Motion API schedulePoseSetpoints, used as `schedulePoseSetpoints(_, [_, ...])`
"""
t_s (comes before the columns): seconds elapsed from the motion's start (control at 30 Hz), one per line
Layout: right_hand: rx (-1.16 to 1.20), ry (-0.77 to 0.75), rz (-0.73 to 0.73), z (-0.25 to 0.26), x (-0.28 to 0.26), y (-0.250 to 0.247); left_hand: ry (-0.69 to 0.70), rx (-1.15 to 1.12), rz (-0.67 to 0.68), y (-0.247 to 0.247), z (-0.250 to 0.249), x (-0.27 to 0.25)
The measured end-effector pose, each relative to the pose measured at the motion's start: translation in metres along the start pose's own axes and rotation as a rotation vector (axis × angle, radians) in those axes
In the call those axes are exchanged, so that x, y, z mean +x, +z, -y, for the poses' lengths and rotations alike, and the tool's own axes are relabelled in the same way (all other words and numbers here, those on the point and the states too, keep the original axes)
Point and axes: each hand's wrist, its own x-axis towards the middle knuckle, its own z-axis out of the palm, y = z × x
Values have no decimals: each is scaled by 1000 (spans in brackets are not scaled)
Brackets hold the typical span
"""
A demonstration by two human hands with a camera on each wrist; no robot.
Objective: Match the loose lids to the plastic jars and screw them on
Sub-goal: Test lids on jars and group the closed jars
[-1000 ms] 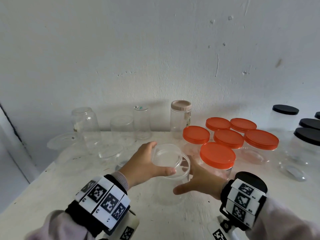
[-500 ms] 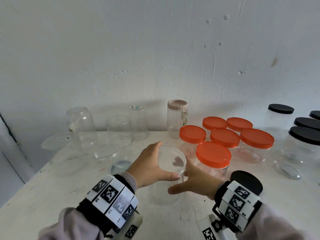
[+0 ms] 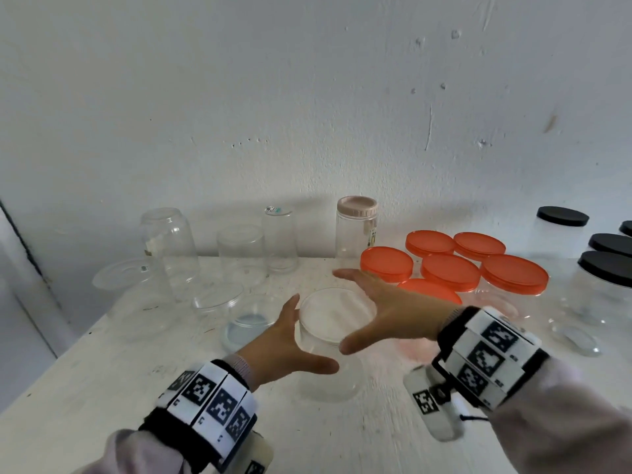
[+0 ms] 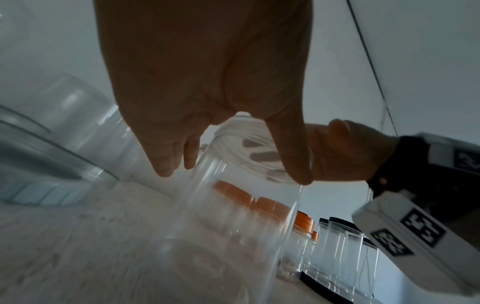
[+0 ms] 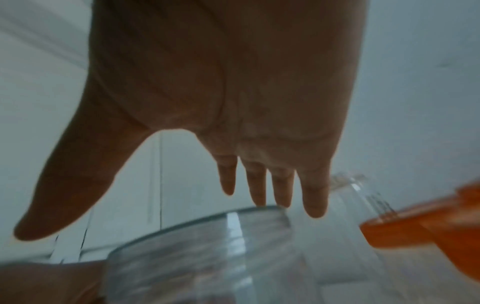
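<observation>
Jar (image 3: 328,357) stands between both hands, lidded jars (image 3: 451,271) right, seemingly unlidded jars (image 3: 239,254) left.

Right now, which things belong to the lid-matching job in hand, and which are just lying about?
In hand: left hand; right hand; clear jar; its clear lid.
Lying about: orange-lidded jars; black-lidded jars; beige-lidded jar.

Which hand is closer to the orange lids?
Right. The right hand reaches over the clear jar just in front of the orange lids; the left hand stays on the jar's far side.
</observation>
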Motion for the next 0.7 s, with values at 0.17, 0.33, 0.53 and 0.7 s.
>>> schedulePoseSetpoints(0.17, [-421,40,141,33,22,-3,158,-59,42,7,1,1])
schedulePoseSetpoints(0.33, [-529,94,241,43,33,-8,169,-84,10,9,8,7])
schedulePoseSetpoints(0.53, [-613,137,214,45,37,-7,121,-99,-16,10,15,9])
schedulePoseSetpoints(0.7, [-631,198,127,44,36,1,97,-102,-19,9,17,9])
